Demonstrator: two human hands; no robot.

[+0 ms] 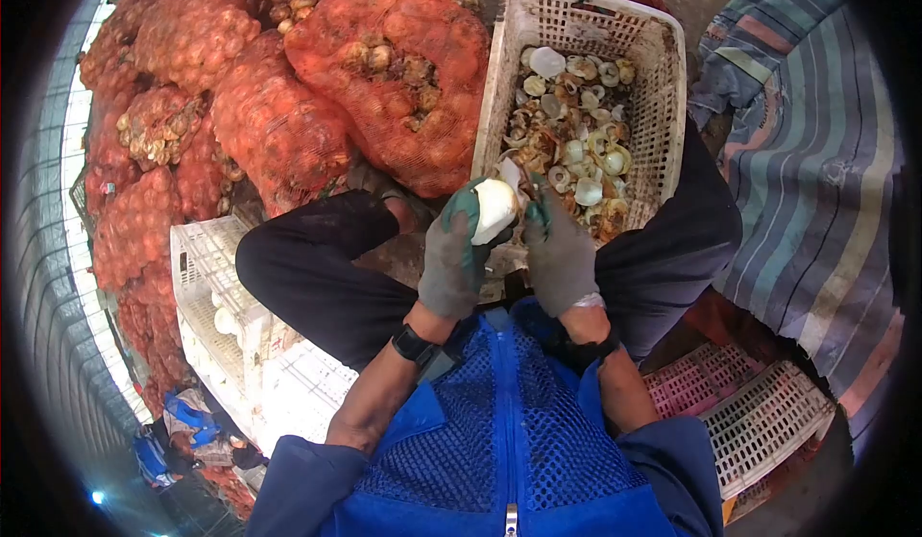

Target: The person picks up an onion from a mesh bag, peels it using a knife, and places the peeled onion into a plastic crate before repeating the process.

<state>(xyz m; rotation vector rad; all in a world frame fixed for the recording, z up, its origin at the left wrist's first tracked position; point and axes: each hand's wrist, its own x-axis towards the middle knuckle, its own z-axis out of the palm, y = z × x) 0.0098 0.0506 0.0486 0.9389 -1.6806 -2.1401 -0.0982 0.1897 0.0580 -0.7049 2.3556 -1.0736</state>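
Blue mesh vest fills the near edge of the view, zipped up the middle, with both forearms reaching out from its rolled sleeves. Each wrist carries a dark band. Beyond them the person's dark-trousered knees spread wide. Both hands wear grey gloves with green fingertips and are drawn close together between the knees. The left hand is closed around a peeled white onion, cupping it from below and the side. The right hand sits just beside it, fingers pinched at the onion's right edge where a scrap of skin shows; whether it holds a tool I cannot tell. Directly past the hands a white plastic basket stands tilted, holding onion skins and cut ends. To the left of the basket lie heaped red net sacks stuffed with unpeeled onions. A white crate stands by the left knee, with a few pale onions inside. Striped cloth covers the ground on the right, and another pale crate lies below it.
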